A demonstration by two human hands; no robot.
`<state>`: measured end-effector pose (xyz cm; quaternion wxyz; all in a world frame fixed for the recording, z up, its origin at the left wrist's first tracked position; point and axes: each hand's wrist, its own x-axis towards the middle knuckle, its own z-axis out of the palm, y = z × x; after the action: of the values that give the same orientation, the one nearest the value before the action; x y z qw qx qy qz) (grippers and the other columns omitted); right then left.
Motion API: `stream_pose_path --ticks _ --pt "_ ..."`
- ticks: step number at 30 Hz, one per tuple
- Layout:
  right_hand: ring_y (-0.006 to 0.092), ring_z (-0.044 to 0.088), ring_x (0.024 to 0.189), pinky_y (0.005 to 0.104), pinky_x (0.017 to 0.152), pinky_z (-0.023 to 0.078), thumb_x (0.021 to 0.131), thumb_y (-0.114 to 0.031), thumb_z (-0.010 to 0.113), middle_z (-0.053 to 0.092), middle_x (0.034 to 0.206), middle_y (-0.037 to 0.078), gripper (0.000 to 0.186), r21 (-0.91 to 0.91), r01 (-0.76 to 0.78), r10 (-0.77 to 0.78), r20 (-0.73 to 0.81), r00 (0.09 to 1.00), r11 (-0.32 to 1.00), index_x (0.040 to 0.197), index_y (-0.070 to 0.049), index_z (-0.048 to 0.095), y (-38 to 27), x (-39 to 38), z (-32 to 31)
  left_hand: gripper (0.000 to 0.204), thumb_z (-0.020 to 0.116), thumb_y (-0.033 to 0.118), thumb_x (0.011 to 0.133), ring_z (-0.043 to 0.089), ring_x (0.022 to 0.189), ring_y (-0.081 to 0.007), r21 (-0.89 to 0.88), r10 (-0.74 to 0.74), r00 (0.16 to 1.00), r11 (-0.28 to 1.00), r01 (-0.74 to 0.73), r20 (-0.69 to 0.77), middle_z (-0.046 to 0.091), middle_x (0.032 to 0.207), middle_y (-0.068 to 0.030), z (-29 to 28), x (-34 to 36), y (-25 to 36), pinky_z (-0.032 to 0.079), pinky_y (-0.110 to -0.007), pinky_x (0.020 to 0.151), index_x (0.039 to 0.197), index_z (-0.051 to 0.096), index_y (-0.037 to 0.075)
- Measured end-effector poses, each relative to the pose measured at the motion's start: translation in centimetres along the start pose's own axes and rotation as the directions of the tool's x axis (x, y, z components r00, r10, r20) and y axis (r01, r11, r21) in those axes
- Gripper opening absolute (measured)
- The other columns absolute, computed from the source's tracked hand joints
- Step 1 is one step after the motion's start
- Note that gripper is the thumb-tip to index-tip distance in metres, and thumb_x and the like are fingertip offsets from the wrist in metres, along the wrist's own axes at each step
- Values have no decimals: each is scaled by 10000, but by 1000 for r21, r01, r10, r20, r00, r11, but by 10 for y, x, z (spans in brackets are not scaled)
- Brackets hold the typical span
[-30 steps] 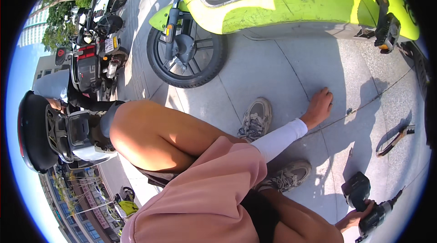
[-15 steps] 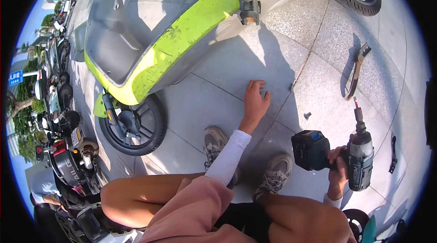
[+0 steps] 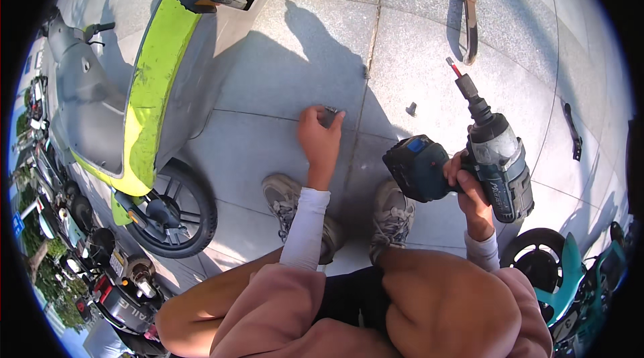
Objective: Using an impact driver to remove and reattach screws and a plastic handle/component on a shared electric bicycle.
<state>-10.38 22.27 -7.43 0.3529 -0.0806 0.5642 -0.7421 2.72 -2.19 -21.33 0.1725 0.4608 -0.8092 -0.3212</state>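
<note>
My left hand (image 3: 319, 138) is closed in a pinch over the paving, with a small screw (image 3: 331, 109) showing between thumb and fingertips. In my right hand (image 3: 472, 192) is a cordless impact driver (image 3: 497, 169), gripped by its handle. Its red-banded bit (image 3: 455, 68) points away from me, and the battery pack (image 3: 415, 167) faces left. A dark bolt (image 3: 410, 109) lies on the ground between both hands. Farther off, a curved metal bracket (image 3: 471, 19) rests on the tiles.
A yellow-green scooter (image 3: 159, 63) fills the left side, its front wheel (image 3: 176, 210) near my left shoe (image 3: 280, 198). A black strip (image 3: 573, 131) lies at right. A teal two-wheeler (image 3: 562, 284) stands at lower right, and several parked scooters (image 3: 100, 244) line the left edge.
My left hand has gone from loosely open fingers to a pinch on the small screw. The view has turned, and the scooter now sits farther left. The driver stays in my right hand.
</note>
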Motion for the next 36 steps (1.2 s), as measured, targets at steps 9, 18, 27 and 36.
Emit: stream_pose_path --ticks 9,18,27,36 --pt "102 515 670 256 622 414 878 -165 648 556 727 -4 120 -87 -158 161 29 987 984 877 -47 625 12 16 20 106 710 49 838 646 837 -180 -315 25 993 949 13 114 657 960 -76 6 21 14 524 -296 728 936 671 39" --pt "92 540 725 242 663 437 847 -121 683 587 780 -10 115 -419 -112 190 151 970 901 926 -61 625 13 23 27 191 586 42 942 602 1078 -185 -707 -22 764 -399 584 644 634 1115 -95 -46 48 86 534 -304 944 1129 607 13" --pt "89 531 689 248 633 426 869 -159 683 573 747 -8 127 -347 -107 201 247 948 932 898 -52 621 29 33 35 338 570 35 947 599 1104 -192 -787 111 830 -271 555 547 631 1142 -107 -74 54 112 506 -311 982 1282 527 24" --pt "97 511 654 245 610 405 874 -161 652 548 709 5 169 -177 -205 263 436 861 963 956 -15 629 26 68 52 288 627 89 930 627 1010 -146 -842 60 847 173 512 528 666 1084 -60 -93 82 86 516 -305 907 1212 587 45"
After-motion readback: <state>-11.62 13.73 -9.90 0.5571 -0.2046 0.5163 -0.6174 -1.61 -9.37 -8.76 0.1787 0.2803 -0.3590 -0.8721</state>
